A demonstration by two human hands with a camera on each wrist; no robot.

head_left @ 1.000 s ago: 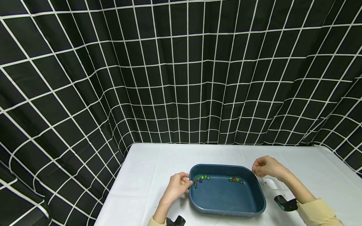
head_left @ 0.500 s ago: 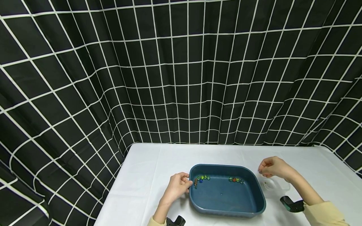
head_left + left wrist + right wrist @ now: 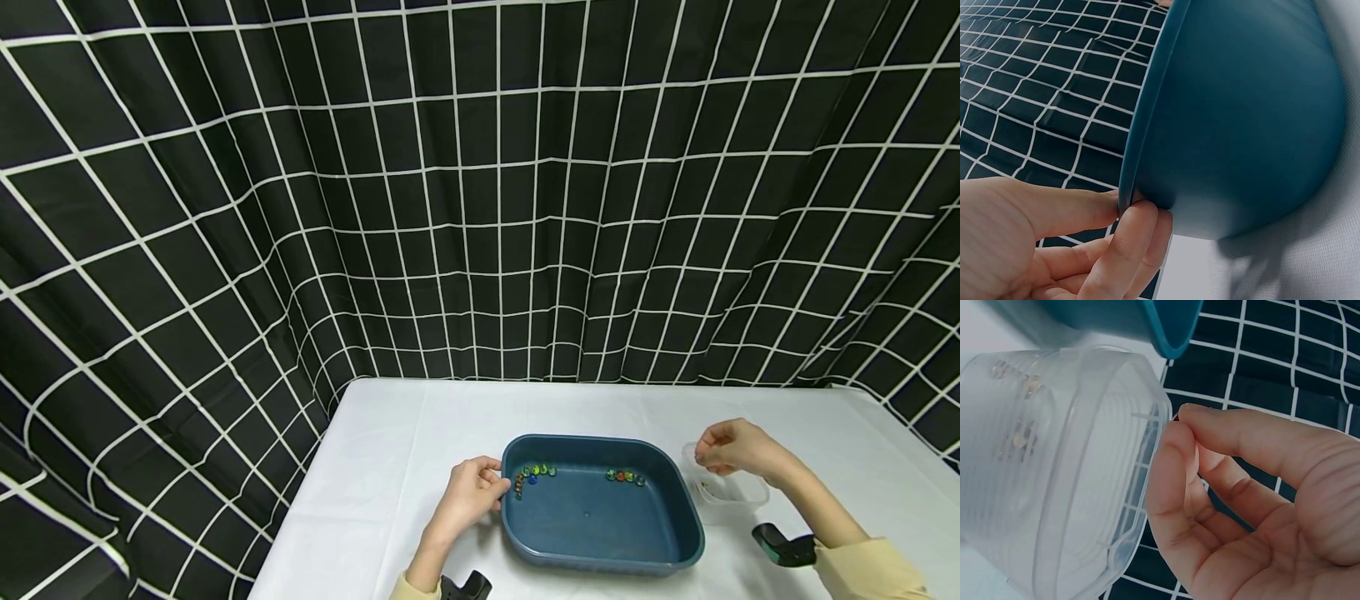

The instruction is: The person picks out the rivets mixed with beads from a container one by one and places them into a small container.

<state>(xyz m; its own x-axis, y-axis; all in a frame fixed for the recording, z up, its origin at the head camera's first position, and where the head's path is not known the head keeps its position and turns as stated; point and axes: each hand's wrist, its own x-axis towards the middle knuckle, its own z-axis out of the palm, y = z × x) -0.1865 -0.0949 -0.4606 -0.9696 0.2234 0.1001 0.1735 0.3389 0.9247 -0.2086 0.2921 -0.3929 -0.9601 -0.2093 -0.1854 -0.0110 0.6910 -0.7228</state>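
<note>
The backdrop is a black curtain [image 3: 480, 192] printed with a grid of thin white lines. It fills the head view from 9 o'clock through 12 o'clock to 3 o'clock and hangs in soft vertical folds, which bend the grid lines. At 7 o'clock the curtain drops below the level of the worktop edge.

The worktop [image 3: 390, 467] occupies the lower part of the view, from 5 o'clock to 7 o'clock. It is covered with a white cloth showing faint creases. Its far edge meets the curtain.

Lighting is even and diffuse, with only faint shadows on the cloth. No floor or window is in view.
</note>
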